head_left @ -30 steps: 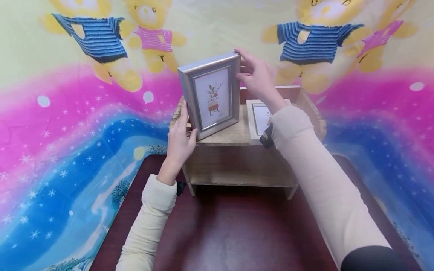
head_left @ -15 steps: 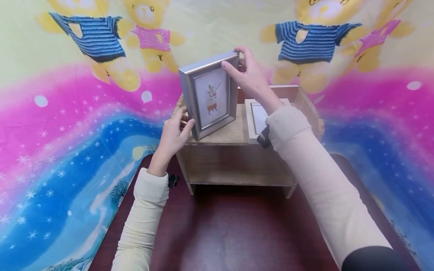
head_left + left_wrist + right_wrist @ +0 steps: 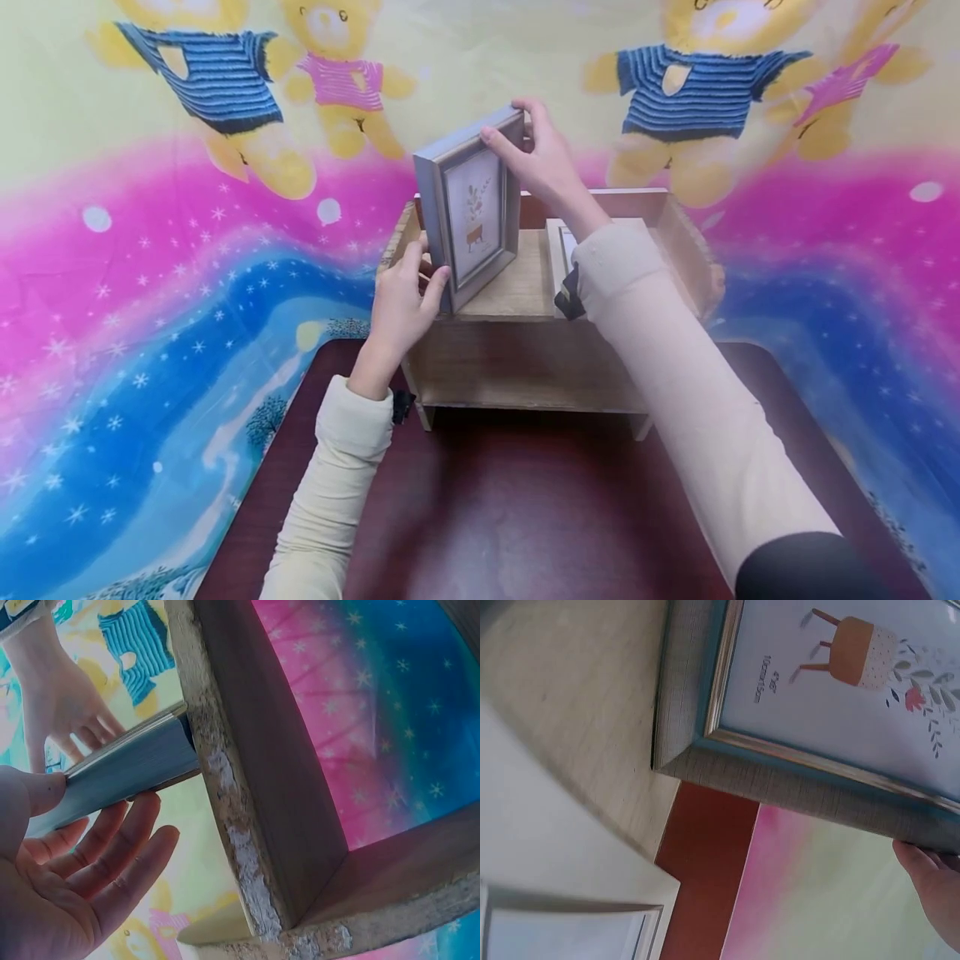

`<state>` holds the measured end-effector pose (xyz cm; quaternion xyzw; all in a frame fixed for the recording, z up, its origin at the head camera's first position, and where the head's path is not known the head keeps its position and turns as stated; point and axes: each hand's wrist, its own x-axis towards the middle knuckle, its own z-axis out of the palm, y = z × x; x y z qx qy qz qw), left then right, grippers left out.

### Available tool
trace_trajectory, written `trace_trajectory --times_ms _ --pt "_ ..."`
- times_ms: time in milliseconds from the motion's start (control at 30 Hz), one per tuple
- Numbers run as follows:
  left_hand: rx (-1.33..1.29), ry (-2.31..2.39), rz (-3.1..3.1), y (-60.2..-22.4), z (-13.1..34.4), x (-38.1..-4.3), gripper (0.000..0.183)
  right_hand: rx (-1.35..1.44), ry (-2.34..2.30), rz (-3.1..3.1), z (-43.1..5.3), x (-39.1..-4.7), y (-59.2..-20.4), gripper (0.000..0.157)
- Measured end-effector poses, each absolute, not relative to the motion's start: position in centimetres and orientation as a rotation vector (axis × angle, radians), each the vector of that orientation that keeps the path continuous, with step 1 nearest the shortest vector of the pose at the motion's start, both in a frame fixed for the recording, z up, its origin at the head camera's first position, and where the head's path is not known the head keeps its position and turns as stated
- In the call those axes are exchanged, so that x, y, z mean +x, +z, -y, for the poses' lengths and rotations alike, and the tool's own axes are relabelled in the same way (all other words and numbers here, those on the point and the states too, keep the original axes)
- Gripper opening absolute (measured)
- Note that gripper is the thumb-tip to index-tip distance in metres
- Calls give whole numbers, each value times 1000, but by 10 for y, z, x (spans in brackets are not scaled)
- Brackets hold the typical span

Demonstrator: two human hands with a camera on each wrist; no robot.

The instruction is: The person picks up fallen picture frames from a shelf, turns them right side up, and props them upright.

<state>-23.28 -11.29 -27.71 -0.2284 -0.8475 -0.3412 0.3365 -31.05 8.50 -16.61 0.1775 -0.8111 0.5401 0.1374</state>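
Observation:
A silver picture frame [image 3: 474,208] with a potted-plant print stands upright, turned at an angle, at the left of the small wooden shelf [image 3: 536,267]. My left hand [image 3: 405,300] holds its lower left edge; in the left wrist view the thumb lies on one side of the frame's edge [image 3: 135,757] and the fingertips on the other. My right hand [image 3: 551,162] grips the upper right corner, thumb on the front and fingers behind. In the right wrist view the frame's lower corner is right at the shelf board, and only part of the right hand [image 3: 934,881] shows.
A white picture frame [image 3: 557,258] lies on the shelf's right half, partly behind my right sleeve. Raised side panels [image 3: 693,250] and a back rail [image 3: 637,204] bound the top. The shelf stands on a dark red table [image 3: 525,508], before a bear-print cloth [image 3: 480,58].
The silver frame has turned further sideways, its left edge shifting right. My right thumb has come round onto its front, and the left hand has kept to its lower left edge.

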Motion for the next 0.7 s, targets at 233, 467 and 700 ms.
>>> trace_trajectory --times_ms 233,467,700 --pt "-568 -862 2162 -280 109 -233 37 482 1454 2211 -77 -308 -170 54" --pt "-542 -859 2148 -282 105 -231 31 492 1391 2074 -71 -302 -171 41" --pt "-501 -826 2085 -286 94 -228 28 579 1309 2307 -72 -293 -171 60"
